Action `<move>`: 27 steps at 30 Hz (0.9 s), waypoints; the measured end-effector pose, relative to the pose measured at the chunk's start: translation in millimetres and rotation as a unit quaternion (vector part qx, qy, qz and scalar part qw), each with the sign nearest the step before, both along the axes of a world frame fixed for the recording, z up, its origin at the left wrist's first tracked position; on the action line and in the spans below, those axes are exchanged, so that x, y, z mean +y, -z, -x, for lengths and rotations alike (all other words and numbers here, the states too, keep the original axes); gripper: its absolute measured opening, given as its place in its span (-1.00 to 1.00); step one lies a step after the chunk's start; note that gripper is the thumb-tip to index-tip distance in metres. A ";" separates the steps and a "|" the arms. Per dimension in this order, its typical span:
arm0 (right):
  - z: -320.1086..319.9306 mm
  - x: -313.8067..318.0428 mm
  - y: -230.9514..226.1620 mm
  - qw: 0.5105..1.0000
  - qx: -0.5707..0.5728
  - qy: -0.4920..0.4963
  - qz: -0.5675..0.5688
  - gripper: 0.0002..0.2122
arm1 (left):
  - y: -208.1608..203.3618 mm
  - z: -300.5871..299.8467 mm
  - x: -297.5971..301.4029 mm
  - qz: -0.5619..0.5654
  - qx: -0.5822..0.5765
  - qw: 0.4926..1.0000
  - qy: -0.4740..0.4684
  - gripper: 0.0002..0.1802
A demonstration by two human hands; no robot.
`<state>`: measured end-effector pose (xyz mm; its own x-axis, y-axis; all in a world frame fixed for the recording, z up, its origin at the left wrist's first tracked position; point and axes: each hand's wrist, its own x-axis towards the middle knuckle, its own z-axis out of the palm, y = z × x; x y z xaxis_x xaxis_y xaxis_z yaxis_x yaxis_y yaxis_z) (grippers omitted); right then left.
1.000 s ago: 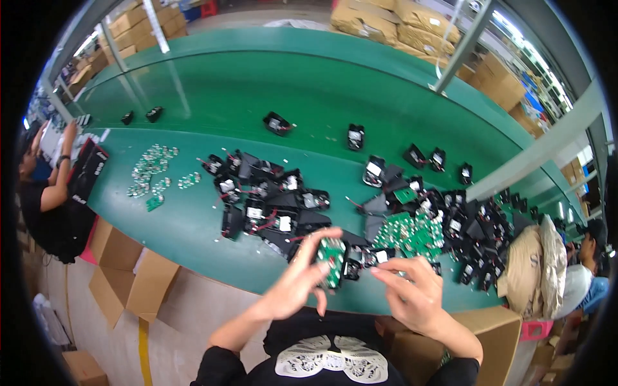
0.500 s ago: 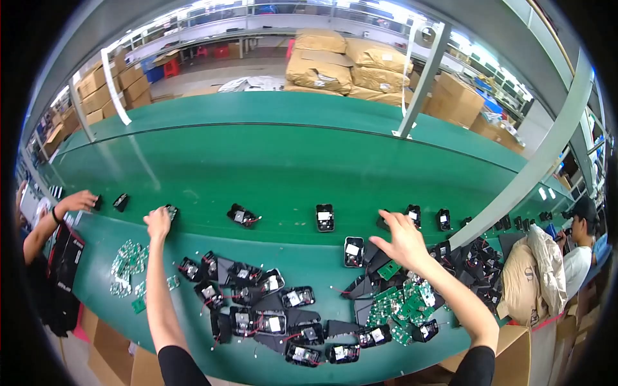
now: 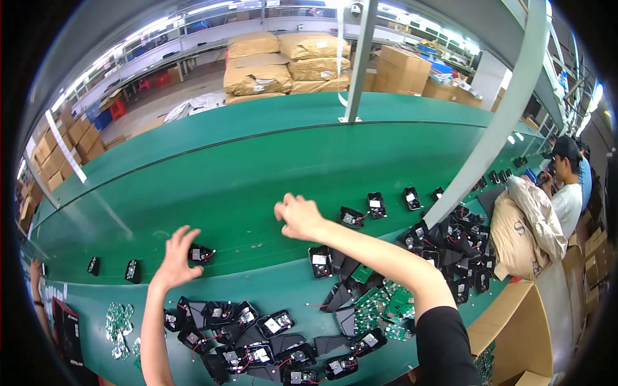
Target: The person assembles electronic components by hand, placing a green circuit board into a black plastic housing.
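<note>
On the left, my left hand [image 3: 175, 258] is open, thumb and fingers spread. Just beyond its thumb lies a black plastic housing with a red wire [image 3: 201, 253] on the green belt, and I see no grip on it. My right hand [image 3: 301, 216] hovers over the middle of the belt, its fingers bent and apart with no thing visible in them; the space under the palm is hidden. To its right another black housing [image 3: 352, 217] lies on the belt. Nearer to me, below my right forearm, a housing with a white label [image 3: 320, 261] stands at the pile's edge.
Many black housings [image 3: 277, 323] cover the near bench. Green circuit boards lie in a heap [image 3: 380, 312] and a smaller group [image 3: 118, 328]. A slanted metal post [image 3: 479, 154] rises at right, beside brown sacks [image 3: 520, 238], an open carton [image 3: 515, 328] and a person [image 3: 568, 199].
The view has swung to the right. My left hand has left the housing it was at and opened beside another. My right hand has moved left over the belt, away from the heaped boards.
</note>
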<state>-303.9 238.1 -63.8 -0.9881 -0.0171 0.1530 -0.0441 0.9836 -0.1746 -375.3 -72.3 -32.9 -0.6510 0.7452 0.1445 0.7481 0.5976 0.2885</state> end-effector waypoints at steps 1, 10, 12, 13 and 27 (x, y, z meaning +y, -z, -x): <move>-7.7 11.9 -10.4 0.997 0.061 0.039 -0.028 -0.79 | -0.7 -3.8 8.6 0.000 0.000 1.000 0.002 -0.22; -92.1 176.7 -19.2 0.958 -0.215 0.191 -0.025 -0.03 | 5.5 15.3 45.9 0.097 0.006 0.994 -0.058 -0.55; -94.8 175.2 -12.2 0.957 -0.229 0.179 -0.012 -0.02 | -6.2 3.5 85.2 0.041 0.055 0.996 -0.050 -0.61; -94.2 174.2 -8.9 0.958 -0.219 0.187 -0.012 -0.04 | -23.2 -10.1 116.0 0.024 0.032 0.999 -0.037 -0.58; -215.9 155.9 -118.6 0.992 -0.025 0.075 0.094 -0.43 | 13.7 -69.3 329.2 0.289 0.069 0.938 0.181 -0.40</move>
